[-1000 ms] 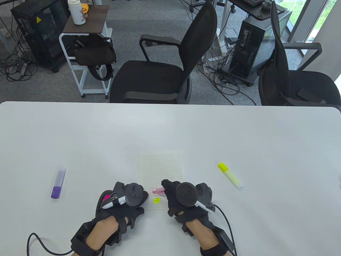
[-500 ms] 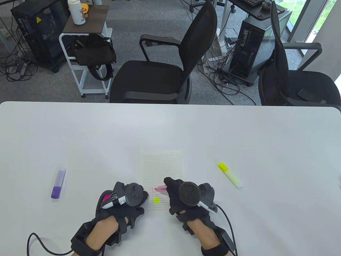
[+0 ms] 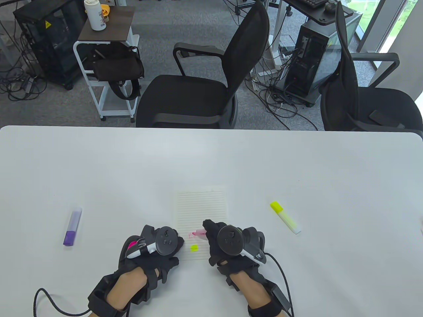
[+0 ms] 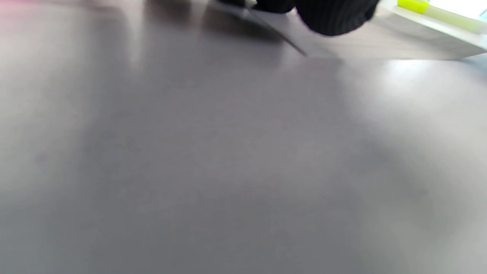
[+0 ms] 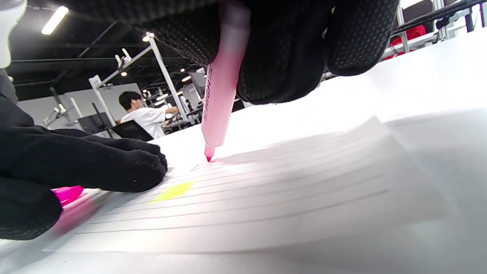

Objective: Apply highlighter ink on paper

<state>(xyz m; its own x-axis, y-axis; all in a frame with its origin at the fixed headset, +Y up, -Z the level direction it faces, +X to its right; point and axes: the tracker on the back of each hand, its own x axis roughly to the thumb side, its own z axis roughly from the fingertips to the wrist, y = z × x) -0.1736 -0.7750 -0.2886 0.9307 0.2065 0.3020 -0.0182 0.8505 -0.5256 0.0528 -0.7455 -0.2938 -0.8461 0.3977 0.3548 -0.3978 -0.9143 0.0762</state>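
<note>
The pink highlighter [image 5: 218,102] stands tip-down on the lined paper [image 3: 202,211], by a small pink outline, with a yellow dab [image 3: 194,247] nearer the person. The right hand [image 3: 228,244] pinches its barrel; the left hand [image 3: 155,246] rests on the paper's near-left edge, curled round what looks like the pink cap [image 3: 132,244]. Inking looks under way; next calls for a steady drag with the sheet pinned to the surface [image 3: 297,165]

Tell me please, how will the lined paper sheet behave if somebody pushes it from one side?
The lined paper sheet looks thin and floppy: its far corner already lifts off the white table, so a push would probably buckle it. It likely slides easily on that smooth top. The left hand resting at its edge probably keeps it from shifting under the pink highlighter.
</note>
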